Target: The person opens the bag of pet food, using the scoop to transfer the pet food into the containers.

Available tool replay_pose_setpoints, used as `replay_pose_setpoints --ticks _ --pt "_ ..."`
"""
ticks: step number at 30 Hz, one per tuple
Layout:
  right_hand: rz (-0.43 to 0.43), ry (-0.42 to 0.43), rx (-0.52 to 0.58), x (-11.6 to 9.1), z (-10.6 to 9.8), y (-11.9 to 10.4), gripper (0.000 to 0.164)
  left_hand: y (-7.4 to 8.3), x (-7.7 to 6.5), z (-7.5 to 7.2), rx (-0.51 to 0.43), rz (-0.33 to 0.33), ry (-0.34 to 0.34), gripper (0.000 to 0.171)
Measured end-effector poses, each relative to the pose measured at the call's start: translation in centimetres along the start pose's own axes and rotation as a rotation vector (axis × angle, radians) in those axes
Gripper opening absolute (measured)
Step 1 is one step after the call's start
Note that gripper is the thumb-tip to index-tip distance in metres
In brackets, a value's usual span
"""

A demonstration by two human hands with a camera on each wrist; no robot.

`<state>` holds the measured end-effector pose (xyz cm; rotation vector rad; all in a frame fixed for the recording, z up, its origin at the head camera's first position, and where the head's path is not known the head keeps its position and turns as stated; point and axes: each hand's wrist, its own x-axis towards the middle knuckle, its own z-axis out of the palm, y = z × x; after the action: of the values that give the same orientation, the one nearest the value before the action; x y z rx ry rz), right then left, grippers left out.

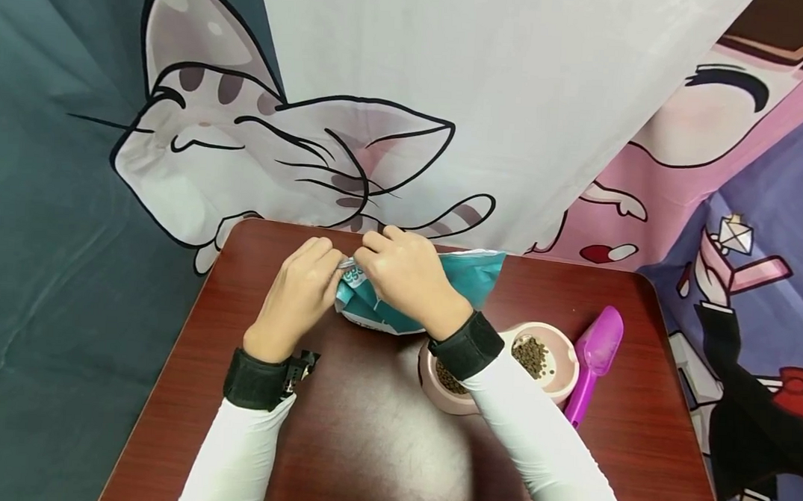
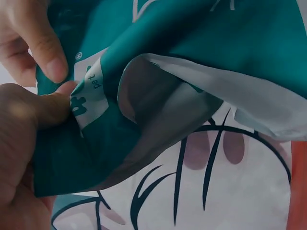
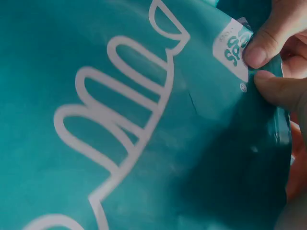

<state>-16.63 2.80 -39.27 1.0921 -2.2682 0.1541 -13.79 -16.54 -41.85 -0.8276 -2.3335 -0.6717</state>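
A teal pet food bag (image 1: 470, 277) with white lettering lies near the table's far edge. My left hand (image 1: 300, 287) grips the left end of its rim. Just to the right, my right hand (image 1: 407, 277) pinches the same rim, thumb against curled fingers. In the left wrist view the bag (image 2: 192, 36) has a gaping mouth with a pale lining, and the thumbs almost meet beside a white label. White line drawing covers the bag's face (image 3: 201, 124) in the right wrist view. The bag's contents are hidden.
A pale pink double bowl (image 1: 561, 351) holding brown kibble (image 1: 530, 356) stands partly beneath the right forearm. Beside it, a purple scoop (image 1: 599, 345) lies with its handle toward me. The reddish-brown table (image 1: 649, 433) meets a cartoon-printed curtain (image 1: 517, 76) at the back.
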Motion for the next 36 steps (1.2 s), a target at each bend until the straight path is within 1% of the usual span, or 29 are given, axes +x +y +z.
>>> replay_pose_setpoints --ticks 2,5,8,9,11,13,14,16,19,23,25,28,31,34,36 --pt "0.008 0.003 0.001 0.0 -0.3 0.2 0.021 -0.3 0.1 0.1 -0.025 0.010 0.015 0.012" --pt "0.029 0.016 -0.006 -0.2 -0.7 0.5 0.018 -0.5 0.3 0.0 -0.046 0.007 0.019 0.010" --pt "0.036 0.033 -0.015 -0.4 -0.9 0.8 0.026 -0.7 0.5 -0.2 -0.028 -0.014 0.015 0.003" --pt "0.035 0.038 -0.014 -0.4 -0.9 0.9 0.029 -0.7 0.5 -0.3 -0.014 -0.017 0.009 0.005" --pt "0.030 0.053 -0.013 -0.5 -0.9 1.0 0.031 -0.6 0.6 -0.3 0.017 -0.012 -0.007 0.014" --pt "0.027 0.058 -0.014 -0.5 -1.0 1.1 0.032 -0.5 0.8 -0.2 0.043 0.007 -0.019 0.019" --pt "0.027 0.056 -0.013 -0.6 -0.9 1.1 0.031 -0.5 0.8 -0.1 0.047 0.014 -0.021 0.019" --pt "0.031 0.037 -0.005 -0.6 -1.0 1.2 0.027 -0.4 1.0 0.1 0.050 0.025 -0.022 0.013" --pt "0.051 -0.027 -0.003 -0.9 -1.5 1.6 0.021 -0.4 1.0 0.3 0.046 0.026 -0.010 0.005" --pt "0.077 -0.113 -0.001 -1.5 -2.3 2.2 0.022 -0.4 0.9 0.3 0.045 0.019 -0.011 0.006" --pt "0.074 -0.129 0.015 -1.6 -2.5 2.5 0.021 -0.3 0.9 0.2 0.049 0.017 -0.011 0.007" --pt "0.058 -0.113 0.036 -1.7 -2.5 2.5 0.022 -0.2 1.0 0.1 0.053 0.004 -0.016 0.010" --pt "0.052 -0.071 0.035 -1.7 -2.3 2.4 0.025 0.1 1.1 0.0 0.086 -0.010 -0.037 0.014" --pt "0.053 -0.040 0.026 -1.6 -2.1 2.3 0.030 0.5 1.3 0.1 0.121 -0.001 -0.051 0.018" --pt "0.056 -0.035 0.023 -1.5 -2.0 2.2 0.032 0.8 1.4 0.2 0.126 0.015 -0.049 0.017"
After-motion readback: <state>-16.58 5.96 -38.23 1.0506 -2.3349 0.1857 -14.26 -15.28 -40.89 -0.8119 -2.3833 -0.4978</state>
